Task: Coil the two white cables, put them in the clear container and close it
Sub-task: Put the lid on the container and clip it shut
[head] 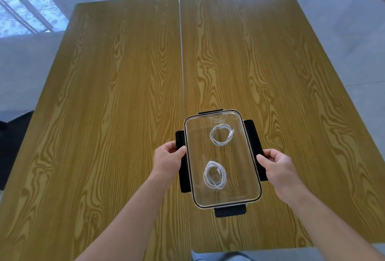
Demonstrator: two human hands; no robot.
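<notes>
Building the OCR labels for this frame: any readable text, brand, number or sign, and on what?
None readable.
Clear container and its lid: no print or embossing shows.
Black latches: plain.
Two coiled white cables: connectors too small to show any marking.
Wooden table: grain only.
Left hand, right hand: nothing worn that carries text.

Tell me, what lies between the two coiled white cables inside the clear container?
Nothing: the head view shows only bare clear bottom between the far cable and the near cable in the container.
</notes>
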